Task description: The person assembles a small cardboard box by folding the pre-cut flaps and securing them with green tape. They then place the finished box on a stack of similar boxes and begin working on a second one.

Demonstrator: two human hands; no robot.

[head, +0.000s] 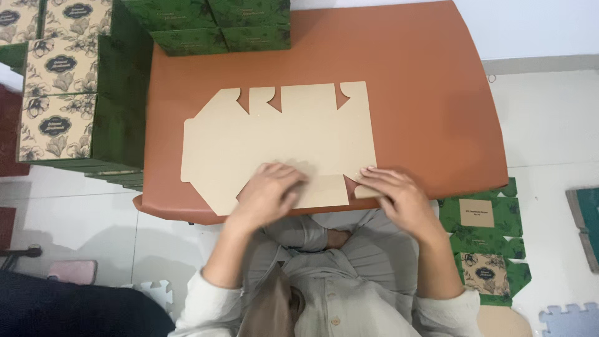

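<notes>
A flat, unfolded tan cardboard box blank (pixel 281 134) lies plain side up on a small brown table (pixel 424 87). Its cut flaps point away from me and toward me. My left hand (pixel 268 193) presses down on the near flap at the blank's front edge, fingers curled over the card. My right hand (pixel 399 196) rests on the small near-right flap at the table's front edge, fingers flat on it. Neither hand lifts the blank off the table.
Finished green boxes with tan floral lids are stacked at the left (pixel 62 81) and at the table's far edge (pixel 218 25). A pile of flat green printed blanks (pixel 483 237) lies on the white floor to my right. Foam puzzle mats (pixel 568 318) sit near it.
</notes>
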